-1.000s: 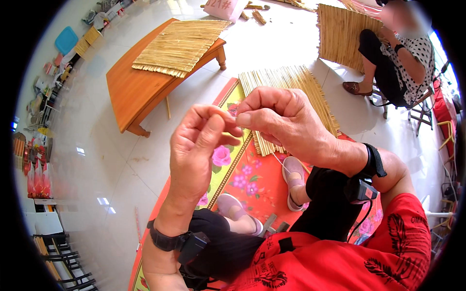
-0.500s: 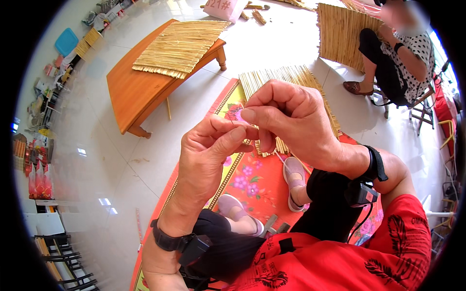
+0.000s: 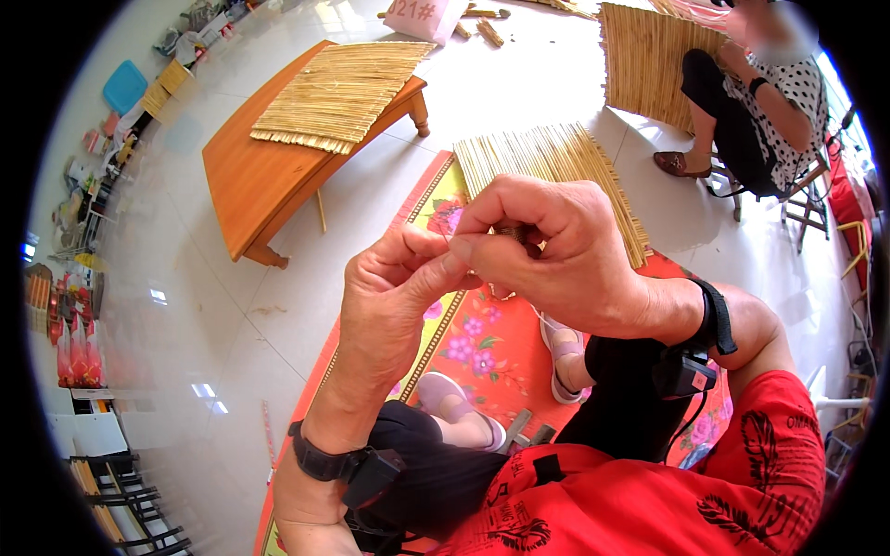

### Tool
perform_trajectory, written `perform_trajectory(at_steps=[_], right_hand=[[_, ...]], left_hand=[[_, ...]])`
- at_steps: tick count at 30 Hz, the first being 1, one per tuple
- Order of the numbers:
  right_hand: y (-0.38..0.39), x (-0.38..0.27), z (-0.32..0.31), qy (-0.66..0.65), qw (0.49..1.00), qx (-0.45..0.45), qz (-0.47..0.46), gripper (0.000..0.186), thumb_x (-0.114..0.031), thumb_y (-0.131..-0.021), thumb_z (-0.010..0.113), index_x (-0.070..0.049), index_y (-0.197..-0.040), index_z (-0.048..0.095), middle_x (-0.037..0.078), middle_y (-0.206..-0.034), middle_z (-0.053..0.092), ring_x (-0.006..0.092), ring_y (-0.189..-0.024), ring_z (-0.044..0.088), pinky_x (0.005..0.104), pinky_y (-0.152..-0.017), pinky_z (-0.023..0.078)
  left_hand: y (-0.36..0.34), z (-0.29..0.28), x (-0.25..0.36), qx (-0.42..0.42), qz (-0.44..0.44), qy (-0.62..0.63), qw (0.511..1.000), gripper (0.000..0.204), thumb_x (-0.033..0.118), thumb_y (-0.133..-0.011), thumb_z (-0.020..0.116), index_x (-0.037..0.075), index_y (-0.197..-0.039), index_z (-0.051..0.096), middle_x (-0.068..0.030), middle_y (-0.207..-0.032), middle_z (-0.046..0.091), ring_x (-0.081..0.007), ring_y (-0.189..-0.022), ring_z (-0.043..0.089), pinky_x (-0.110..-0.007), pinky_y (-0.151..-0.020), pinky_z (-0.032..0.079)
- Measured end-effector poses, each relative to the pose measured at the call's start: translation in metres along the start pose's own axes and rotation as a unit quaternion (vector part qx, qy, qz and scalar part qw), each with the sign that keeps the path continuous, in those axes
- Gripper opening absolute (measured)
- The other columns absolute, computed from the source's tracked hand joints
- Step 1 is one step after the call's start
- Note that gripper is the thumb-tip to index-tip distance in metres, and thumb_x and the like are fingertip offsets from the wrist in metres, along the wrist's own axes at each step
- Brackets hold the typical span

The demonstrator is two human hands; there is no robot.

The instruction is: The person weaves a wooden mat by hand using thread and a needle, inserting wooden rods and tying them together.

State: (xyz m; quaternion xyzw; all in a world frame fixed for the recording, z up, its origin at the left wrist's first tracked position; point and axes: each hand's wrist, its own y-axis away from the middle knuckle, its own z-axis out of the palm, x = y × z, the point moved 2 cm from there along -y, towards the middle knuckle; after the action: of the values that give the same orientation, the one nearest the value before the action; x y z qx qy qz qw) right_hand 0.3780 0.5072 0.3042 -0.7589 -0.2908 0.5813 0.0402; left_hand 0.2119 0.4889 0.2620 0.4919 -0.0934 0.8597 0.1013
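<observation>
Red cloth shirt with black feather prints (image 3: pixel 593 505): worn by the person seated on the near side of the landmark, the flat panel of straw-coloured stalks (image 3: pixel 528 153) on the floor.
Wrists: each wears a black strap with a small black box, also nearer than the floor panel.
Left hand (image 3: pixel 385 292): to the near left of the floor panel, palm side turned inward; thumb and forefinger pinched, seemingly on the strand, other fingers bent.
Right hand (image 3: pixel 561 255): covers the floor panel's near part in this view, so it appears the nearer hand to it; thumb and forefinger pinched against the left fingertips, other fingers curled; whether the palm holds anything cannot be told.
Hair-thin reddish strand (image 3: pixel 446 233): at the meeting fingertips, in line with the floor panel's left near edge; its short visible length runs roughly upright, the rest too fine to trace.
Key relation: the floor panel lies beyond and below both hands, its stalks running away from the person.
Red-orange floral mat (image 3: pixel 519 375): under the floor panel's near part and extending nearer.
Low orange-brown wooden tabletop (image 3: pixel 236 176): left of the floor panel, bearing a second stalk panel (image 3: pixel 343 93).
Co-worker in a white dotted top (image 3: pixel 788 116): seated right of and beyond the floor panel, beside an upright stalk panel (image 3: pixel 649 69).
</observation>
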Motion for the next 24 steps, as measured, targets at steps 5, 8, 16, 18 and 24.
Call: perform_trajectory(at_steps=[5,8,16,18,24], right_hand=[[0.0001,0.0010,-0.0005,-0.034,0.998,-0.011,0.043,0.004,-0.001,-0.085,0.062,0.002,-0.083,0.062,0.001,-0.066,0.063,0.0027,-0.058,0.059,0.0175,-0.048,0.044],[0.0006,0.0004,-0.0011,-0.037,0.998,-0.015,0.056,0.004,-0.001,-0.085,0.062,0.002,-0.083,0.062,0.001,-0.067,0.063,0.0026,-0.058,0.059,0.0176,-0.049,0.045],[0.0002,0.0014,-0.0016,-0.043,0.996,-0.028,0.071,0.004,-0.001,-0.085,0.061,0.002,-0.082,0.061,0.002,-0.068,0.064,0.0023,-0.062,0.059,0.0177,-0.052,0.047],[0.0002,0.0012,-0.0022,-0.042,0.996,-0.033,0.077,0.005,-0.001,-0.085,0.060,0.002,-0.082,0.061,0.002,-0.069,0.065,0.0024,-0.063,0.059,0.0178,-0.053,0.047],[0.0004,0.0004,-0.0025,-0.045,0.996,-0.030,0.076,0.006,-0.002,-0.086,0.060,0.002,-0.081,0.061,0.002,-0.069,0.065,0.0022,-0.063,0.059,0.0177,-0.053,0.047]], left_hand=[[0.0004,-0.0012,0.0012,0.007,0.001,-0.040,0.999,0.012,0.005,-0.087,0.067,-0.002,-0.096,0.064,-0.0118,-0.090,0.069,-0.0197,-0.083,0.069,-0.033,-0.080,0.056],[0.0003,-0.0008,0.0013,0.007,-0.002,-0.047,0.999,0.012,0.006,-0.087,0.067,-0.002,-0.096,0.064,-0.0116,-0.090,0.069,-0.0194,-0.083,0.069,-0.032,-0.079,0.056],[-0.0007,-0.0019,0.0002,0.003,-0.008,-0.060,0.998,0.010,0.005,-0.087,0.067,-0.001,-0.095,0.064,-0.0106,-0.089,0.069,-0.0180,-0.082,0.069,-0.031,-0.077,0.057],[-0.0009,-0.0021,0.0005,0.002,-0.008,-0.073,0.997,0.010,0.004,-0.087,0.067,-0.001,-0.095,0.064,-0.0105,-0.088,0.069,-0.0177,-0.082,0.068,-0.030,-0.077,0.057],[-0.0006,-0.0027,0.0013,0.001,-0.007,-0.084,0.996,0.008,0.003,-0.087,0.066,-0.001,-0.094,0.064,-0.0103,-0.089,0.069,-0.0170,-0.082,0.068,-0.029,-0.077,0.057]])
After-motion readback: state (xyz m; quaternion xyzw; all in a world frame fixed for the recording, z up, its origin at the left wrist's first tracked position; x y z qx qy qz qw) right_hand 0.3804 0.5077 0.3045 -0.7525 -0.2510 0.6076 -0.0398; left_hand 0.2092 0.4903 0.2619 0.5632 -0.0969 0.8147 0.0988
